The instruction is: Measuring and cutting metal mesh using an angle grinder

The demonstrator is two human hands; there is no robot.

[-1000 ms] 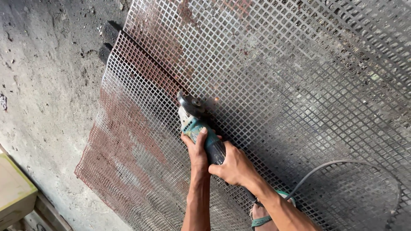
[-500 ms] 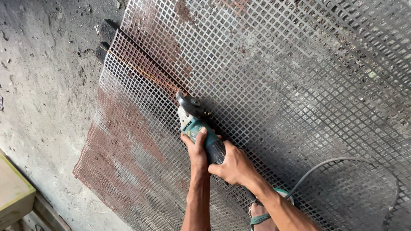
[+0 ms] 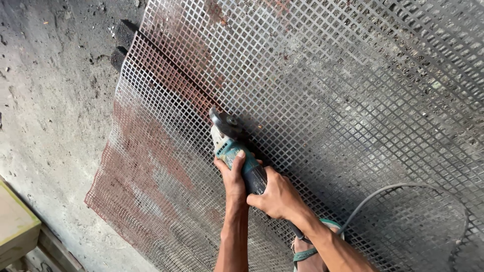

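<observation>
The person holds a teal angle grinder [image 3: 236, 146] with both hands over a large sheet of square-holed metal mesh [image 3: 353, 100] that lies on a grey concrete floor [image 3: 45, 100]. The left hand [image 3: 233, 176] wraps around the front of the grinder's body, thumb laid along the top of the teal housing and fingers curled tightly around its far side. The right hand [image 3: 277, 197] closes firmly around the dark rear handle just behind, fingers pressed together around it. The grinder's disc and dark guard [image 3: 224, 123] sit at the tool's front end, touching the mesh at the near end of a long straight dark line [image 3: 166, 65] that runs toward the sheet's upper left edge; a small bright spark shows just beside the disc. The grinder lies roughly in the middle of the sheet, nearer its left edge than its right. Rust-red patches [image 3: 136, 151] cover the mesh's left part, while the rest looks grey. 2 dark blocks [image 3: 123, 43] stick out from under the sheet's upper left edge. A grey power cord [image 3: 403, 187] loops over the mesh toward the lower right corner. A foot in a teal-strapped sandal [image 3: 310, 247] rests on the mesh below the right forearm. A yellowish wooden board [image 3: 15, 226] lies on the floor by the sheet's lower left corner.
</observation>
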